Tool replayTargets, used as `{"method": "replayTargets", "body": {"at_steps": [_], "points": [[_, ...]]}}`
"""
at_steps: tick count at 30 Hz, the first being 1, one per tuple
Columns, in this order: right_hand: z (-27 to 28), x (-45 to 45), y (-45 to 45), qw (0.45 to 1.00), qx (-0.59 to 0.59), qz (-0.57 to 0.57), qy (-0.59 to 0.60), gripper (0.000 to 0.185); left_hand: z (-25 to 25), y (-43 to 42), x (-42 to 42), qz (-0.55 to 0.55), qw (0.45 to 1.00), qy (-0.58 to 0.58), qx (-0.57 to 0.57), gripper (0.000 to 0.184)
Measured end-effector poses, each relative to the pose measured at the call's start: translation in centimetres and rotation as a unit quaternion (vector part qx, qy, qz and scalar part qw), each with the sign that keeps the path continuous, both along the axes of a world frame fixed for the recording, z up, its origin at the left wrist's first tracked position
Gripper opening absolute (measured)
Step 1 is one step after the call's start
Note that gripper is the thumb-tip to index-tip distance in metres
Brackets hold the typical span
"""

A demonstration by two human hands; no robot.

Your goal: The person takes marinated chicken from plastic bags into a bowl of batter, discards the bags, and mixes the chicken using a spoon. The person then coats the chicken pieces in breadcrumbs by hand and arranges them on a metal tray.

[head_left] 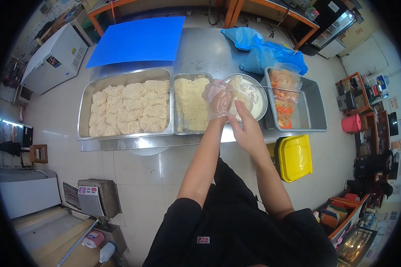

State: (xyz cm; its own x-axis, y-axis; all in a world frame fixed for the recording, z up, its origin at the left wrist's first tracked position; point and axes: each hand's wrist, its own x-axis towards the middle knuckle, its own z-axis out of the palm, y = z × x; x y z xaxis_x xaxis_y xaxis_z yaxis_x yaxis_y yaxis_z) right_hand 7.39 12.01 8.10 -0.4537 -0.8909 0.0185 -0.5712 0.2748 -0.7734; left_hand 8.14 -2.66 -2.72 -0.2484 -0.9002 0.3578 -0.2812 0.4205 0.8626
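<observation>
My left hand [220, 101], in a clear plastic glove, is up over the edge between the flour tray and the batter bowl, its fingers curled. Against it hangs a second, loose-looking plastic glove [242, 90] with whitish smears, over the bowl. My bare right hand [248, 131] lies close below that glove, thumb and fingers stretched out and apart. The metal bowl [265, 109] holds white batter, with a thin rod across its top. Left of it stands a metal tray of pale flour or breading [190, 104]. Farther left, a larger tray holds rows of breaded pieces [129, 107].
A grey tub [314, 109] at right contains a bag of orange-red food [284, 95]. Blue plastic bags [272, 57] and a blue sheet [138, 42] lie at the table's back. A yellow-lidded bin [295, 158] stands below, right of my legs.
</observation>
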Motion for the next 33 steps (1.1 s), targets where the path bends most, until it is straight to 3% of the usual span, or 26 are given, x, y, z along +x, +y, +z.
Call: {"method": "replayTargets", "body": {"at_steps": [3,5,7,8,10,13,16,17,18,19,21,23,25,27,28,31,33], "points": [[-3.6,-2.2,-1.8,0.995,-0.075,-0.066,-0.012,0.069,-1.3,1.0,-1.4,-0.048,0.986,0.155,0.032,0.026],[-5.2,-4.5,-2.8,0.987,-0.13,-0.093,0.003,0.071,-2.0,1.0,-2.0,-0.086,0.983,0.163,0.027,0.026],[-6.7,-7.1,-3.4,0.978,-0.183,-0.096,0.009,0.075,1.4,2.4,-0.7,-0.057,0.995,-0.025,-0.082,0.024],[-6.5,-7.4,-3.4,0.96,-0.235,-0.098,-0.114,0.075,2.7,3.2,-0.2,-0.04,0.983,-0.117,-0.137,0.024],[-5.9,-7.4,-3.7,0.873,-0.328,-0.092,-0.35,0.074,2.5,4.5,-0.7,-0.046,0.992,-0.076,-0.088,0.026],[-4.6,-7.8,-3.5,0.785,-0.381,-0.107,-0.477,0.071,2.3,5.4,-0.6,-0.056,0.992,-0.093,-0.069,0.03],[-5.4,-9.3,-3.4,0.88,-0.311,-0.077,-0.35,0.063,0.7,5.1,-1.1,-0.044,0.997,-0.051,-0.036,0.031],[-5.5,-9.9,-3.1,0.925,-0.262,-0.107,-0.254,0.059,-0.2,4.9,-1.5,-0.035,0.999,-0.02,-0.017,0.031],[-5.5,-10.5,-2.9,0.956,-0.211,-0.135,-0.154,0.055,-0.2,4.7,-1.9,-0.076,0.983,0.146,0.077,0.024],[-5.5,-11.0,-2.8,0.973,-0.156,-0.161,-0.051,0.052,-0.2,4.8,-2.4,-0.114,0.93,0.306,0.167,0.018],[-5.9,-12.1,-3.2,0.962,-0.187,-0.187,0.065,0.046,0.2,5.2,-3.2,-0.142,0.897,0.369,0.198,0.014],[-5.9,-13.1,-3.6,0.944,-0.206,-0.234,0.109,0.04,3.0,6.1,-3.5,-0.125,0.971,0.181,0.09,0.013],[-5.5,-13.9,-4.2,0.926,-0.215,-0.301,0.081,0.036,2.6,6.8,-4.4,-0.139,0.965,0.178,0.135,0.015],[-5.5,-15.2,-4.4,0.891,-0.247,-0.337,0.179,0.033,3.7,7.2,-4.0,-0.148,0.976,0.104,0.117,0.016],[-5.7,-15.8,-4.4,0.869,-0.26,-0.354,0.227,0.031,2.8,7.2,-4.5,-0.142,0.977,0.122,0.103,0.014],[-6.5,-17.6,-4.2,0.92,-0.239,-0.279,0.136,0.028,0.0,7.2,-5.4,-0.136,0.98,0.12,0.083,0.013],[-7.7,-18.4,-4.2,0.952,-0.184,-0.236,0.061,0.027,-1.0,6.0,-5.4,-0.144,0.984,0.056,0.089,0.02]]}}
